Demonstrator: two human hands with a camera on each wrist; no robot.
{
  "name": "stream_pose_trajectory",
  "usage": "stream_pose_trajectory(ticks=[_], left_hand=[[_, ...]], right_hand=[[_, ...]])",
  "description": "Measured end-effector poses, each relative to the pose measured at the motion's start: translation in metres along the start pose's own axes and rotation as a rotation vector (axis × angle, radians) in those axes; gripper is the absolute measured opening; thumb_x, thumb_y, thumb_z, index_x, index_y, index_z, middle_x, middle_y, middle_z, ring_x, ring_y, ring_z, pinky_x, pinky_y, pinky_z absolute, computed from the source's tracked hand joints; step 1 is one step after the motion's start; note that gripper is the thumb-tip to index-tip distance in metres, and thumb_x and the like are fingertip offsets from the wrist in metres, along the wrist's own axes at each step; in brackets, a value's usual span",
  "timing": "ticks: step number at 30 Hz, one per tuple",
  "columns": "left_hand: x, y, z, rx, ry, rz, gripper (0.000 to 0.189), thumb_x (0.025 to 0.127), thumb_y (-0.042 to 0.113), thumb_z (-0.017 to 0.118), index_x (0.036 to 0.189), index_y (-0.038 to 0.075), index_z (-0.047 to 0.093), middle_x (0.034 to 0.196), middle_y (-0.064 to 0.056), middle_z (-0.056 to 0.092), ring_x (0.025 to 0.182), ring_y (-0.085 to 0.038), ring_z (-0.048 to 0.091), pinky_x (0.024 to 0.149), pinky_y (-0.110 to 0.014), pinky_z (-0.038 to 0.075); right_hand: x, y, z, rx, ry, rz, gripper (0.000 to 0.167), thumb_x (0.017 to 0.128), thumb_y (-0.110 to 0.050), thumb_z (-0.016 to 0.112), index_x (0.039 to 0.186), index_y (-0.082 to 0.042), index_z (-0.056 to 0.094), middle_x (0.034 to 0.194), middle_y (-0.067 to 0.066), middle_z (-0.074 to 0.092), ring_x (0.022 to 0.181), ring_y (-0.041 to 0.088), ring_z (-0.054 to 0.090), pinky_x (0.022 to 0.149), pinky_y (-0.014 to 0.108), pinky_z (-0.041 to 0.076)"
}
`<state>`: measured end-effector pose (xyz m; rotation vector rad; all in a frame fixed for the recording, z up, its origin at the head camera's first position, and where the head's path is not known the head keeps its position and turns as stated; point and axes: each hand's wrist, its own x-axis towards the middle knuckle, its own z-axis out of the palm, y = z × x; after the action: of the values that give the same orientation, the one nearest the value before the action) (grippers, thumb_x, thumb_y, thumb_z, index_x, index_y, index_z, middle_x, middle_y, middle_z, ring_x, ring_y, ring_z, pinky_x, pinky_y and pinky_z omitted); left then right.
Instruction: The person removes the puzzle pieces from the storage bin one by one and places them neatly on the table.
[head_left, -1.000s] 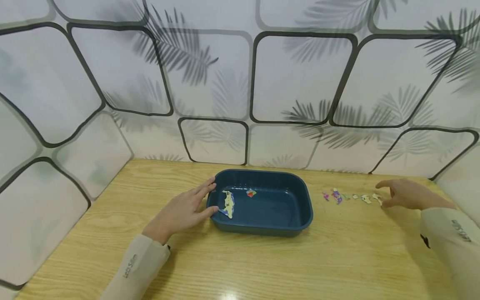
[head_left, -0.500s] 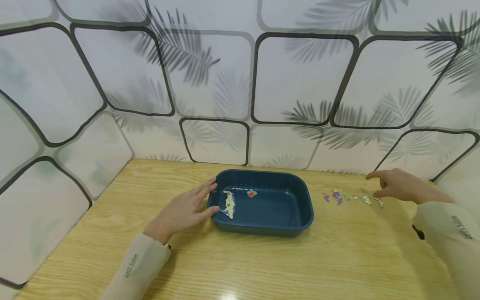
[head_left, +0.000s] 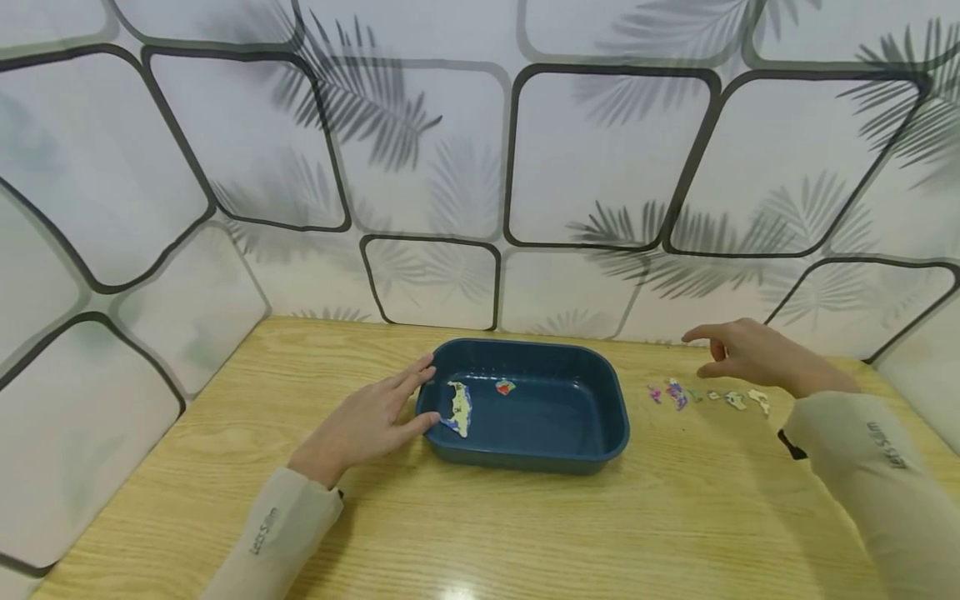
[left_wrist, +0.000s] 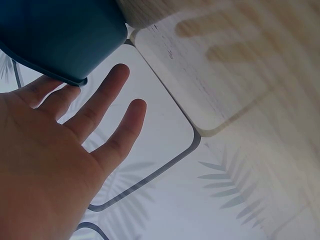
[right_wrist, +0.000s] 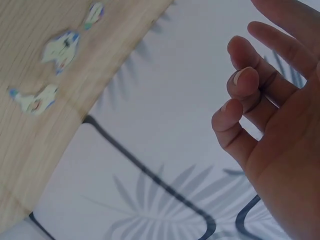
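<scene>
My left hand (head_left: 363, 429) rests on the left rim of a dark blue plastic basin (head_left: 525, 460), fingers extended. Inside the basin lie a larger cream-and-blue flat cut-out (head_left: 461, 407) and a small red-and-green one (head_left: 505, 387). Over the table to the basin's right hovers my right hand (head_left: 757, 358), index finger pointing left, the other fingers loosely bent, holding nothing. Below it runs a row of several small cut-outs, from a pink piece (head_left: 655, 395) and a purple piece (head_left: 677, 395) to a cream piece (head_left: 760, 402). The right wrist view shows pale pieces (right_wrist: 61, 50) away from the fingers.
The wooden table (head_left: 480, 533) meets a wall (head_left: 420, 283) covered in leaf-and-stone pattern right behind the basin. Side walls close in at left and right. The cut-outs lie between the basin and the right wall.
My right hand has moved left and slightly back from the rightmost cut-out, which now shows fully. The left hand stays on the basin's rim.
</scene>
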<state>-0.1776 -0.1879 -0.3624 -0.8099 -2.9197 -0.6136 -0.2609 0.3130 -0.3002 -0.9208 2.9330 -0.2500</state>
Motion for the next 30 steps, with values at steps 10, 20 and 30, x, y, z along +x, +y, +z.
stream_pose_trajectory(ticks=[10, 20, 30], left_hand=[[0.000, 0.001, 0.000, -0.003, 0.006, 0.006, 0.071, 0.102, 0.043, 0.058, 0.154, -0.002, 0.039, 0.164, -0.015, 0.027, 0.116, -0.038, 0.062, 0.107, -0.058, 0.040], [-0.001, 0.001, 0.000, -0.006, 0.001, 0.001, 0.071, 0.102, 0.043, 0.058, 0.154, -0.002, 0.039, 0.165, -0.014, 0.027, 0.101, -0.031, 0.066, 0.107, -0.058, 0.041], [-0.001, 0.001, -0.001, -0.004, 0.003, -0.001, 0.071, 0.103, 0.043, 0.058, 0.154, -0.002, 0.039, 0.164, -0.013, 0.027, 0.122, -0.040, 0.058, 0.107, -0.058, 0.040]], right_hand=[[0.020, -0.023, -0.002, 0.001, 0.036, -0.060, 0.044, 0.090, -0.017, 0.079, 0.125, 0.006, 0.065, 0.074, -0.010, 0.052, 0.063, 0.007, 0.045, 0.062, 0.033, 0.044], [0.036, -0.043, -0.006, 0.012, -0.014, -0.072, 0.045, 0.090, -0.017, 0.078, 0.128, 0.004, 0.063, 0.076, -0.008, 0.056, 0.067, 0.008, 0.050, 0.065, 0.037, 0.047], [0.054, -0.064, -0.009, 0.027, 0.006, -0.136, 0.045, 0.090, -0.017, 0.078, 0.128, 0.003, 0.065, 0.076, -0.007, 0.057, 0.066, 0.008, 0.051, 0.063, 0.036, 0.048]])
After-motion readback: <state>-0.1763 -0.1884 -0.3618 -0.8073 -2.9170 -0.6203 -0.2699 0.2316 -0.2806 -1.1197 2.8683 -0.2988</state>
